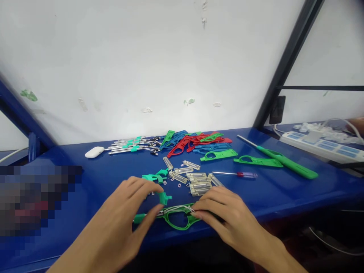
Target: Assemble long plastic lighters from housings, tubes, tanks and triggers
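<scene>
A green plastic handle shell (179, 220) with thin white wires across it lies near the front edge of the blue table (284, 189). My left hand (125, 216) pinches its left end between thumb and fingers, and a small green trigger piece (164, 197) sits by the fingertips. My right hand (224, 214) rests on the shell's right end, fingers curled and pressing it down. Just behind lie several small clear rectangular parts (196, 180) and more green trigger pieces (156, 176).
Further back lie red, blue and green handle shells (199, 142), several metal rods with green collars (133, 146), a white earbud case (94, 152), a red-handled screwdriver (241, 174), a long green tool (287, 163) and a white power strip (321, 146). A blurred patch covers the left.
</scene>
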The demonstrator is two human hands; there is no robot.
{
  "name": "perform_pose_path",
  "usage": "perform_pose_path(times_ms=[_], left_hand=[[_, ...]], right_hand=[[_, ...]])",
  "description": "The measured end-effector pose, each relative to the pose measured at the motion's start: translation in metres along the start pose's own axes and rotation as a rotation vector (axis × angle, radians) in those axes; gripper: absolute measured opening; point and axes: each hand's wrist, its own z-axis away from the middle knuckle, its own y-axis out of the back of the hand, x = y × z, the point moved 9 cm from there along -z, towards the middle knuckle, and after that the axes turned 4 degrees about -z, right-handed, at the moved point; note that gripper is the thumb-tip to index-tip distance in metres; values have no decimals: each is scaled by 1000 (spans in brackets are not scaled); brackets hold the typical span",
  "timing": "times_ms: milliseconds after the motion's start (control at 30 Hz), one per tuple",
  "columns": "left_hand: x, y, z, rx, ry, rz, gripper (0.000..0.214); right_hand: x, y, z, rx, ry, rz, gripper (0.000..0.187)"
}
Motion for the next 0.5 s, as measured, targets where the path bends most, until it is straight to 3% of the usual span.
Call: perform_pose_path(times_ms=[100,167,300,500], left_hand=[[32,-1,8,14,-134,-29,19],[40,-12,14,-43,-157,-9,22],[34,-32,23,-136,-101,47,37],[36,-39,26,-167,-152,-45,57]], right_hand=[[0,1,0,19,-2,-3,9],[0,1,0,19,-5,-5,8],[1,0,0,3,-15,-9,9],[1,-1,0,-9,-14,-7,9]])
